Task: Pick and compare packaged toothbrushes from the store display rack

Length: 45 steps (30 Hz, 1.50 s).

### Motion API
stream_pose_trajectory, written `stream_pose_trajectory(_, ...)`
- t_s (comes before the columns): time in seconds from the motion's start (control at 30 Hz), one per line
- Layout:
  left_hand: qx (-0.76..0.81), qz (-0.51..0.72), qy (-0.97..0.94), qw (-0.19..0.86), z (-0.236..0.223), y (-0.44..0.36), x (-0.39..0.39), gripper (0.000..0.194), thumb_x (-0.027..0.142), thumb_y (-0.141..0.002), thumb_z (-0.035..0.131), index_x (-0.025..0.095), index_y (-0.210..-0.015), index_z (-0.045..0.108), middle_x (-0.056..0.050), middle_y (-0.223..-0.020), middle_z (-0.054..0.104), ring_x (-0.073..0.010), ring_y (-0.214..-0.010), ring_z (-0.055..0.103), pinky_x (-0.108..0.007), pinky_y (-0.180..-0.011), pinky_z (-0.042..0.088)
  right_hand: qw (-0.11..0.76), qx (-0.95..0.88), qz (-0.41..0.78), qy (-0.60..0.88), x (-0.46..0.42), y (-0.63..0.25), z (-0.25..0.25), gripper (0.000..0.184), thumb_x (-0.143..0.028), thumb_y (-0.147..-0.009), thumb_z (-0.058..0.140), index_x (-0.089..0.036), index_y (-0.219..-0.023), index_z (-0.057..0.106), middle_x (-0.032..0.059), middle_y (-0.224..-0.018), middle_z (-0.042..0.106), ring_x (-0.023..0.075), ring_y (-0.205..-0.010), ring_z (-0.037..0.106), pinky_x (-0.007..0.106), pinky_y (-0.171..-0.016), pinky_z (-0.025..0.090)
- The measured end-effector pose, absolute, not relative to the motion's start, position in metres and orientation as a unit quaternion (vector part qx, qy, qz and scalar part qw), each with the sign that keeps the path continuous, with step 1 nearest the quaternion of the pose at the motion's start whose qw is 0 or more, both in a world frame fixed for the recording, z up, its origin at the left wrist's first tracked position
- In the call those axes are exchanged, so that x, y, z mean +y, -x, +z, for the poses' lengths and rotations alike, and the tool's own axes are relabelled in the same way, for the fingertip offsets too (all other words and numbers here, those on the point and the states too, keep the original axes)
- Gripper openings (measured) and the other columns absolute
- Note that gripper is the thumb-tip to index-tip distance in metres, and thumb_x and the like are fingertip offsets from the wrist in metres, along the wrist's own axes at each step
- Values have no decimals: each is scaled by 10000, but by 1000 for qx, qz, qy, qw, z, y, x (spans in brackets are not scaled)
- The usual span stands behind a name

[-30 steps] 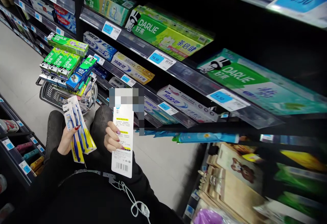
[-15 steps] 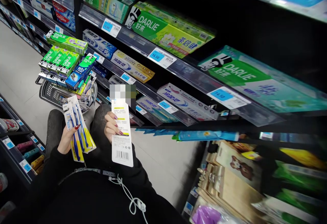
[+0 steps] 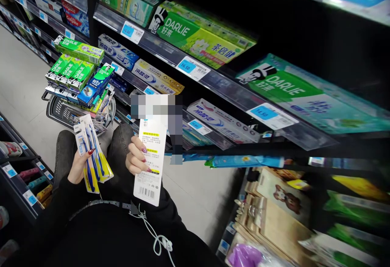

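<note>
My left hand [image 3: 77, 169] is closed around the lower part of several toothbrush packs [image 3: 94, 159], fanned out with blue brushes showing through clear fronts and yellow at the bottom. In my right hand [image 3: 137, 157] is a white toothbrush pack [image 3: 152, 147], held upright and slightly tilted, its printed back and barcode facing me. Its top is covered by a pixelated patch. Beyond my knees, a dark shopping basket [image 3: 51, 108] is heaped with green and blue toothpaste boxes [image 3: 81, 75] and other small packs.
Shelves of boxed toothpaste [image 3: 198, 33] with price tags [image 3: 189, 68] run along the front and right. Another low shelf [image 3: 18, 177] stands at the left. Wooden boards [image 3: 280, 214] and bagged goods sit at the lower right. White earphone cables [image 3: 157, 234] hang over my front.
My right hand has shifted the toothbrush pack slightly right and tilted its top rightward, bringing it a bit closer. My left hand has barely moved.
</note>
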<state>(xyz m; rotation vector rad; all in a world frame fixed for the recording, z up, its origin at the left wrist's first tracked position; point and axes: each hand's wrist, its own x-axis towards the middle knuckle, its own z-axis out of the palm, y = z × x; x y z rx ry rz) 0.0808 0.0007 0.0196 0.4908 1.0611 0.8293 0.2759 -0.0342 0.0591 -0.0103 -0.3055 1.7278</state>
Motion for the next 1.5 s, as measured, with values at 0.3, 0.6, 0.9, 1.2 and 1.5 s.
stream_pose_trajectory(0.3,481,386,-220,756,16,-80,0,509,261,-667,741,166,-1132,554,-66,-983,689,-258,-905,653,-364,-822,523,633,-127,763,-23,-35,-275,68,389,-439,-856,468,-209,-652,229,-130,-481,330,-2,-191,128,157,-257,195)
stream_pose_trajectory(0.6,485,391,-222,750,16,-78,0,522,268,-673,740,155,-1147,554,-81,-1076,666,-243,-943,641,-322,-811,525,681,-130,655,300,-31,-269,94,253,-339,-680,691,-203,-672,477,-46,-618,486,91,-527,485,231,-518,403)
stream_pose_trajectory(0.9,536,461,-208,676,24,-47,5,473,321,-613,770,154,-1028,614,-54,-916,701,-219,-791,671,-304,-734,547,662,-261,408,573,-9,-283,38,165,-294,-600,758,-179,-690,681,-6,-716,622,131,-684,519,267,-695,411)
stream_pose_trajectory(1.2,571,555,-185,577,44,-1,16,442,309,-584,782,157,-977,646,-12,-827,708,-190,-787,672,-294,-823,524,520,-425,382,634,66,-228,-59,202,-327,-632,683,-133,-677,650,6,-660,609,132,-613,514,245,-613,415)
stream_pose_trajectory(1.5,574,538,-151,599,35,2,5,556,320,-605,775,169,-1109,595,-29,-860,712,-209,-807,673,-295,-791,532,451,-444,398,664,149,-151,-142,107,-157,-633,633,-128,-735,648,76,-825,695,190,-785,633,267,-763,475)
